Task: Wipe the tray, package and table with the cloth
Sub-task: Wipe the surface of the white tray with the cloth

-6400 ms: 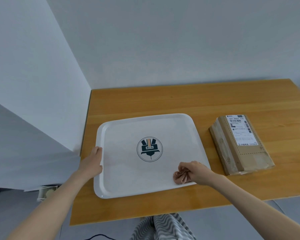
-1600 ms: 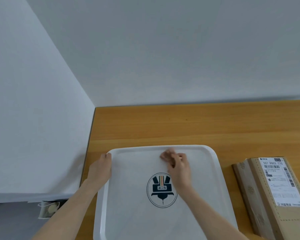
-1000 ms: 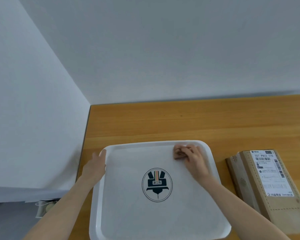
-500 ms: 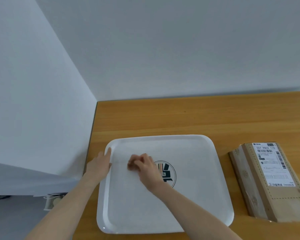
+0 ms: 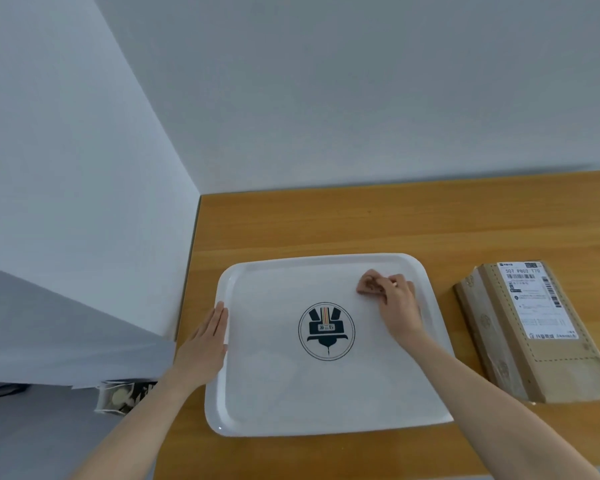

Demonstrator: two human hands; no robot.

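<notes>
I see my right hand (image 5: 397, 308) pressing a small crumpled pink cloth (image 5: 369, 285) on the upper right part of the white square plastic tray (image 5: 326, 393). My left hand (image 5: 201, 344) lies flat, fingers extended, on its left rim. The brown cardboard package (image 5: 530, 334) lies at the right of the frame on the wooden table (image 5: 326, 223).

Cloth (image 5: 369, 285) pressed on tray (image 5: 326, 417) far-right corner by R hand (image 5: 397, 308); L hand (image 5: 203, 344) laid flat, apparently steadying left rim.
</notes>
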